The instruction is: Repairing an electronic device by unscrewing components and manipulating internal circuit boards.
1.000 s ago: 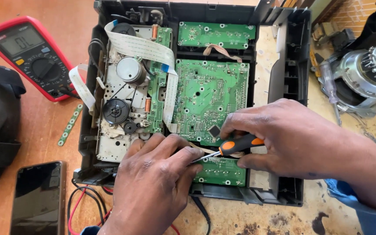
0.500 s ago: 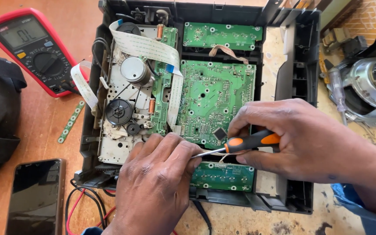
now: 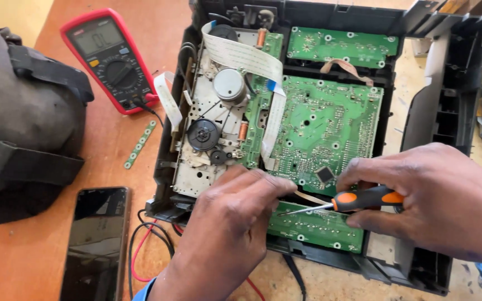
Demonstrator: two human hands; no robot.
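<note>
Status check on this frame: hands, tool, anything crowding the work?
Right hand grips orange-black screwdriver. Left hand steadies its tip at lower green board. Ribbon cable lies close above.

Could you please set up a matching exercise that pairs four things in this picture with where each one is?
Things:
1. multimeter
2. phone
3. screwdriver
4. dark bag

Places:
A. held in the right hand, tip near the left hand's fingers
B. far left edge of the table
C. flat on the table, lower left, screen dark
D. upper left, beside the opened device

Pairs: 1-D, 2-C, 3-A, 4-B
</note>
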